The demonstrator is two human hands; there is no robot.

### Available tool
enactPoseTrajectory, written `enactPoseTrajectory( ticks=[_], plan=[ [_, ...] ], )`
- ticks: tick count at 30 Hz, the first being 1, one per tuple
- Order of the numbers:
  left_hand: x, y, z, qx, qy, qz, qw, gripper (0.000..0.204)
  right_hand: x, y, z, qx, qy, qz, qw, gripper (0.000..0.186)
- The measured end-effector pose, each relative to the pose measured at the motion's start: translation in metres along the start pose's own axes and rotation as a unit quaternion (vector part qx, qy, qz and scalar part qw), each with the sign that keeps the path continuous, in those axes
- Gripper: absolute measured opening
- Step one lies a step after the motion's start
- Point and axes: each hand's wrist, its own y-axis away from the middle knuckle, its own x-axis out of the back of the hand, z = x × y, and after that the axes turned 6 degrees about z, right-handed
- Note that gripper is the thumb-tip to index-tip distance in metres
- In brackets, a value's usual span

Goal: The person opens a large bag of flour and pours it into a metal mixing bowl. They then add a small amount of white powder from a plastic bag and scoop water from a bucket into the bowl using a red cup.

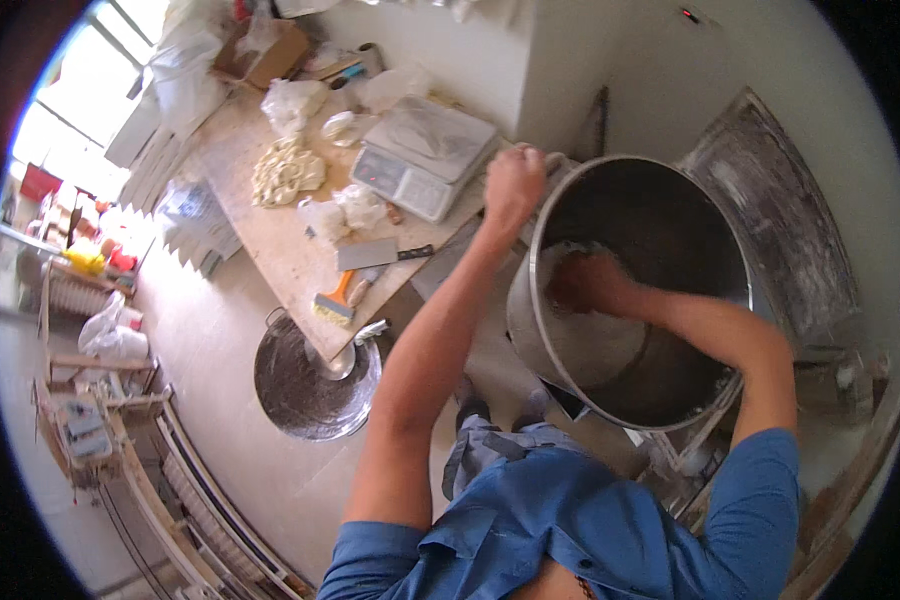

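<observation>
A large deep steel pot (695, 235) stands in front of me to the right, its mouth tilted toward me. Pale, flour-like material (600, 345) covers part of its bottom. My right hand (590, 284) reaches down inside, low over that material; its fingers are blurred and partly hidden. Outside the far left rim, my left hand (516, 182) is closed like a fist beside a whitish piece at the pot's edge. What lies within its fingers is hidden. A digital scale (425, 155) with a plastic bag on its pan sits just left of this hand.
On the wooden table (240, 150) lie a dough heap (287, 172), plastic bags, a cleaver (368, 254) and an orange-handled brush (336, 300). Below its corner, a wide metal basin (300, 390) holds a ladle (330, 364). A worn board (770, 220) leans against the right wall.
</observation>
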Motion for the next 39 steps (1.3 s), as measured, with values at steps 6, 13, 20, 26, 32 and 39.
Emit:
enactPoseTrajectory(
  ticks=[6, 13, 20, 26, 32, 39],
  plan=[
    [-0.002, -0.004, -0.004, -0.013, 0.042, 0.0, 0.999, 0.042, 0.031, 0.02, 0.065, -0.134, -0.359, -0.141, 0.913, 0.027],
    [0.001, -0.008, -0.006, -0.022, 0.028, -0.015, 0.999, 0.041, 0.12, 0.087, 0.075, -0.167, -0.552, -0.096, 0.811, 0.033],
    [0.001, -0.03, -0.035, -0.075, -0.06, 0.006, 0.995, 0.04, 0.191, 0.224, 0.111, -0.186, -0.592, 0.077, 0.78, 0.031],
    [0.009, -0.046, -0.055, -0.068, -0.031, -0.011, 0.997, 0.044, 0.198, 0.364, 0.151, -0.275, -0.53, 0.241, 0.765, 0.036],
    [0.015, -0.042, -0.051, -0.055, -0.039, -0.049, 0.997, 0.044, 0.115, 0.409, 0.191, -0.435, -0.48, 0.283, 0.708, 0.033],
    [0.014, -0.031, -0.036, -0.039, -0.042, -0.048, 0.997, 0.044, -0.004, 0.361, 0.17, -0.406, 0.019, 0.155, 0.9, 0.016]
  ],
)
